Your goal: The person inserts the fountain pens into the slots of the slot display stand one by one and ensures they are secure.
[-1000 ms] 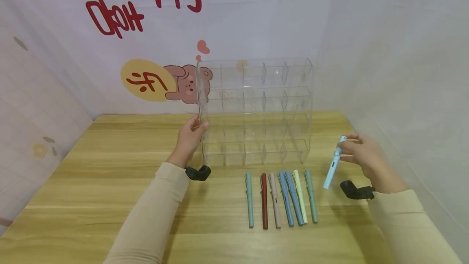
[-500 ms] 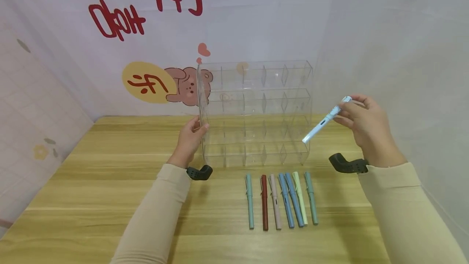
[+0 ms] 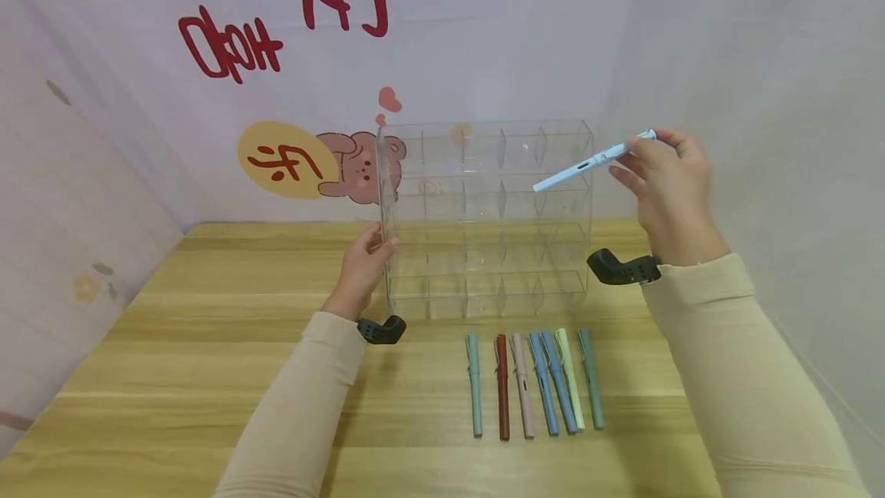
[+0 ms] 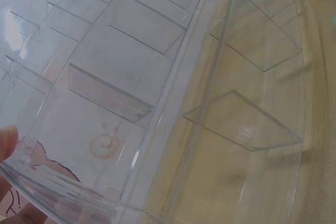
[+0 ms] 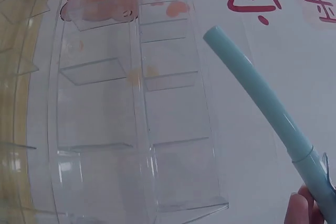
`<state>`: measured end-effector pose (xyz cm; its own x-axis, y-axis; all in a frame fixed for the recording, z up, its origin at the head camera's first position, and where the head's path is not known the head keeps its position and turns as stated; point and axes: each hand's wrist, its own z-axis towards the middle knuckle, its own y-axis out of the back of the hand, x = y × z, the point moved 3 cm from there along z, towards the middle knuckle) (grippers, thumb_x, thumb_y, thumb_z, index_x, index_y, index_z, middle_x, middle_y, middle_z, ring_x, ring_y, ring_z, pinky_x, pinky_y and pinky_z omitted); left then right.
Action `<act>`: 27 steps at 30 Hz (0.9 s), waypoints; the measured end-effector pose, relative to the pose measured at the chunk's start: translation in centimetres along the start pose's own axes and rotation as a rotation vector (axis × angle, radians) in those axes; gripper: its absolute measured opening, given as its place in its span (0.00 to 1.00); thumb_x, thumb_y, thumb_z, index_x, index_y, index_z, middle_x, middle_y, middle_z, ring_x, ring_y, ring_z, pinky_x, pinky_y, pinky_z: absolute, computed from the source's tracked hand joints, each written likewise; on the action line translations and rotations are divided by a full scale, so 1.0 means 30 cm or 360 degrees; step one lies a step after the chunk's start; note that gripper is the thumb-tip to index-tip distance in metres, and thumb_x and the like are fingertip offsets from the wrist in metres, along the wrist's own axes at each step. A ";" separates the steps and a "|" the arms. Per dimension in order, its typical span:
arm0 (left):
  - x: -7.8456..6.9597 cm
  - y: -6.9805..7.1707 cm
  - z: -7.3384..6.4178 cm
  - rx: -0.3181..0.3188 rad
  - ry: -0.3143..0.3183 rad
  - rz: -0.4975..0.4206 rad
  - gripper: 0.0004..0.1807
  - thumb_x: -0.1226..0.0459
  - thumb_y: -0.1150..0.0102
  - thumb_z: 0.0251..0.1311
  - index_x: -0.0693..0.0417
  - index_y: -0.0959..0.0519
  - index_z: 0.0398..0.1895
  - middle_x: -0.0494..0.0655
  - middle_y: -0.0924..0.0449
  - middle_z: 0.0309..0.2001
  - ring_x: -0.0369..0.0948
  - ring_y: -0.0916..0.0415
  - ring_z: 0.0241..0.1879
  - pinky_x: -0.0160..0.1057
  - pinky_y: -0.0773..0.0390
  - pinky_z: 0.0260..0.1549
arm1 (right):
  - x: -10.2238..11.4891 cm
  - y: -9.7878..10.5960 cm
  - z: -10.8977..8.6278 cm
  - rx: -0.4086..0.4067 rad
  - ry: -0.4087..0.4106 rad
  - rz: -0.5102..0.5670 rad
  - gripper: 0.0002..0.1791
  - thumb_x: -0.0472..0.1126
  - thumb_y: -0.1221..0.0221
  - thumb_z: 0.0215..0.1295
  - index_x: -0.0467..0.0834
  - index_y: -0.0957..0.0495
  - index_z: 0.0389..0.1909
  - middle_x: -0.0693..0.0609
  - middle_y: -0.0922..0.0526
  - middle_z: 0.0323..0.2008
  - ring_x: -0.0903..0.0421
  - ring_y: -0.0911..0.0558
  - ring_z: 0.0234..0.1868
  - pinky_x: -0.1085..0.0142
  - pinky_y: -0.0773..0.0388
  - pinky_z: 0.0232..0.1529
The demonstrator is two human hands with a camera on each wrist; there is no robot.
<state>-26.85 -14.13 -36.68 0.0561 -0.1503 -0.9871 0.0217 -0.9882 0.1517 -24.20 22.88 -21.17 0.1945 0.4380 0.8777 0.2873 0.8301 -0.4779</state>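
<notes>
A clear, divided pen rack (image 3: 484,225) stands upright at the back of the table. My left hand (image 3: 362,267) grips its left side edge, thumb in front; in the left wrist view only some fingertips (image 4: 6,142) show at that edge. Raised at the rack's upper right, my right hand (image 3: 667,183) pinches a light blue pen (image 3: 584,165) by its capped end. The pen slants down to the left, its free end overlapping the upper compartments in the head view. In the right wrist view the pen (image 5: 257,90) appears beside the rack's top row.
Several capped pens lie side by side before the rack: a teal one (image 3: 475,386), a dark red one (image 3: 502,388), a pinkish one (image 3: 523,386), two blue, a pale green (image 3: 570,379) and a darker green (image 3: 591,380). A printed cloth (image 3: 484,37) hangs behind the wooden table (image 3: 228,329).
My right hand has carried the light blue pen up and to the left, from low beside the rack to its upper right, tilting it flatter. My left hand keeps its grip on the rack.
</notes>
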 end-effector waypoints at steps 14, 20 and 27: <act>-0.006 -0.004 -0.007 0.0002 0.0023 0.0008 0.30 0.59 0.47 0.69 0.47 0.40 0.73 0.55 0.35 0.66 0.51 0.36 0.65 0.55 0.35 0.62 | -0.025 -0.144 0.085 -0.0218 0.0062 0.0249 0.21 0.28 0.37 0.59 0.46 0.35 0.46 0.50 0.28 0.44 0.54 0.18 0.39 0.64 0.19 0.43; -0.008 -0.007 -0.009 -0.0017 0.0020 0.0019 0.30 0.59 0.46 0.69 0.48 0.39 0.73 0.55 0.34 0.66 0.51 0.36 0.65 0.55 0.35 0.62 | -0.053 -0.194 0.098 -0.0239 0.0084 0.0232 0.19 0.29 0.37 0.60 0.46 0.34 0.46 0.49 0.26 0.46 0.54 0.17 0.40 0.64 0.19 0.44; -0.008 -0.001 -0.012 -0.0004 0.0004 0.0071 0.30 0.58 0.47 0.69 0.48 0.39 0.73 0.56 0.35 0.66 0.52 0.35 0.65 0.56 0.34 0.61 | -0.092 -0.243 0.108 -0.0222 0.0127 0.0140 0.19 0.30 0.38 0.61 0.44 0.33 0.49 0.48 0.26 0.46 0.54 0.17 0.42 0.62 0.21 0.49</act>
<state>-26.52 -14.05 -36.44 0.0597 -0.1939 -0.9792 0.0215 -0.9805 0.1954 -29.87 16.72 -19.99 0.2968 0.4736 0.8292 0.3922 0.7313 -0.5581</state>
